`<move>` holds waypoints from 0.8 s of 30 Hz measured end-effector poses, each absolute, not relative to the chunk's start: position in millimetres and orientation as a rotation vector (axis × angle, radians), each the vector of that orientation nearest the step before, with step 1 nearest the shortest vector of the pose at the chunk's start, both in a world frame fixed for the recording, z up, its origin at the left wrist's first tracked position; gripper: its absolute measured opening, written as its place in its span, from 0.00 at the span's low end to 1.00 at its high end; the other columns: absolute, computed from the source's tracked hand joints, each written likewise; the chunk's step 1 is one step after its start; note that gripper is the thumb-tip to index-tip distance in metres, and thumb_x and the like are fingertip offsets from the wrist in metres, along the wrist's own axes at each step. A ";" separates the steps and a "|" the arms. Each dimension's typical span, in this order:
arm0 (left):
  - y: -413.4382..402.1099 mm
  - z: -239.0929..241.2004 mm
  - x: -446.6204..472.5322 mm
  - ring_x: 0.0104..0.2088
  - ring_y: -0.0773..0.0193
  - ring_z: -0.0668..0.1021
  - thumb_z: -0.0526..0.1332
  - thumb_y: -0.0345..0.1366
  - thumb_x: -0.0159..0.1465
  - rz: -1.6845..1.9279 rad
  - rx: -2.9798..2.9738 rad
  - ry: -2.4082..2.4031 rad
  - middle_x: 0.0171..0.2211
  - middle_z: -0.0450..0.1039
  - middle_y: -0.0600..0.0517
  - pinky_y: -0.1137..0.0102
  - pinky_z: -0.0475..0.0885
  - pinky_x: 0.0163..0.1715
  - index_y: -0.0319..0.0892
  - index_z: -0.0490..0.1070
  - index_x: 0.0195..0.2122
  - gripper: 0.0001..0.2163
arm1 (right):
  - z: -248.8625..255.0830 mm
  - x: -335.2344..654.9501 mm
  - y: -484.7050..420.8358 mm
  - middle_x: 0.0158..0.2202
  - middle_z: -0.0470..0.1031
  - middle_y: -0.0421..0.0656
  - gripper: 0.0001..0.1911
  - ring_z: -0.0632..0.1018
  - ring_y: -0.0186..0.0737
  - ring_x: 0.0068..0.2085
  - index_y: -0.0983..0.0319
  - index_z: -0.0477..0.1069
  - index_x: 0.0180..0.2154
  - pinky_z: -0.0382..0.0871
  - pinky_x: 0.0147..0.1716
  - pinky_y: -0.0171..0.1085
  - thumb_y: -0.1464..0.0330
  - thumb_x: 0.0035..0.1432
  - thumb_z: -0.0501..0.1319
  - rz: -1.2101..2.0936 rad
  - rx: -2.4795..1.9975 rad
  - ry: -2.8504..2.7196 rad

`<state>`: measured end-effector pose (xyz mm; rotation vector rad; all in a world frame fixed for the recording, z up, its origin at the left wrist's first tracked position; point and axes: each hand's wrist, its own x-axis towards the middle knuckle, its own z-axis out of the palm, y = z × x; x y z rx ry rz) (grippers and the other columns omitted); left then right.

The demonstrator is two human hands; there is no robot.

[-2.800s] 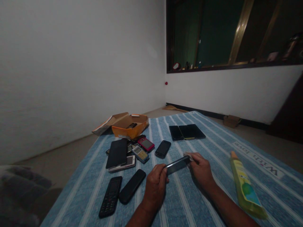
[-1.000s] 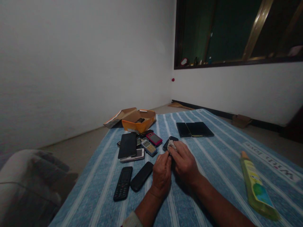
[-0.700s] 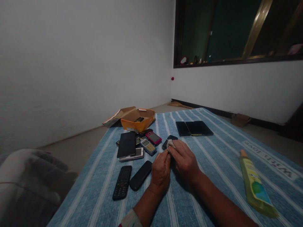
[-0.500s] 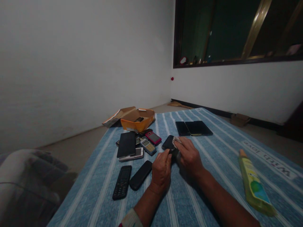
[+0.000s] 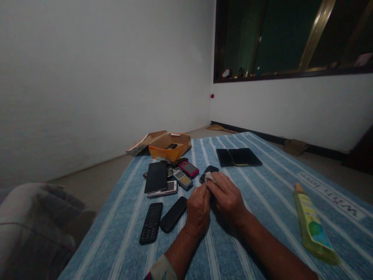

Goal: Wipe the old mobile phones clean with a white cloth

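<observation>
My left hand (image 5: 198,209) and my right hand (image 5: 226,197) meet over a blue striped cloth (image 5: 256,194). The left hand's fingers are curled around a dark phone, almost wholly hidden between the hands. My right hand pinches a small pale cloth (image 5: 209,177) and presses it onto that phone. Just beyond the hands a black phone (image 5: 210,170) lies flat. Left of the hands lie two dark handsets (image 5: 162,220).
A heap of several phones (image 5: 170,177) lies ahead on the left, with an open orange box (image 5: 169,147) behind it. Three dark smartphones (image 5: 239,157) lie in a row farther back. A yellow-green bottle (image 5: 313,227) lies at the right. A grey bundle (image 5: 35,225) sits at lower left.
The phone was held out level between both hands at first; now the hands are drawn together around it. The right hand with the cloth slid away and came back over it.
</observation>
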<state>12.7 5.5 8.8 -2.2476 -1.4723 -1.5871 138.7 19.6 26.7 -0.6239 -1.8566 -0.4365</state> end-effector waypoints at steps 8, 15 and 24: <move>7.2 6.6 14.9 0.35 0.60 0.81 0.47 0.39 0.73 -1.567 -2.184 -1.412 0.35 0.79 0.46 0.67 0.77 0.37 0.39 0.73 0.45 0.16 | 26.4 160.3 39.2 0.47 0.75 0.54 0.19 0.75 0.47 0.51 0.64 0.73 0.50 0.74 0.49 0.49 0.78 0.62 0.51 -0.368 -0.729 -1.813; 8.1 6.1 13.6 0.36 0.59 0.81 0.48 0.38 0.73 -1.614 -2.181 -1.396 0.35 0.80 0.45 0.67 0.77 0.37 0.38 0.74 0.46 0.16 | 32.8 152.2 29.4 0.46 0.75 0.55 0.16 0.75 0.47 0.50 0.66 0.73 0.48 0.74 0.50 0.48 0.79 0.63 0.52 -0.387 -0.693 -1.804; 9.8 3.4 11.9 0.38 0.59 0.82 0.49 0.36 0.72 -1.627 -2.207 -1.457 0.37 0.80 0.44 0.65 0.78 0.40 0.38 0.74 0.46 0.14 | 30.0 154.5 30.3 0.47 0.76 0.54 0.15 0.76 0.47 0.53 0.64 0.73 0.49 0.75 0.51 0.47 0.77 0.64 0.54 -0.413 -0.662 -1.834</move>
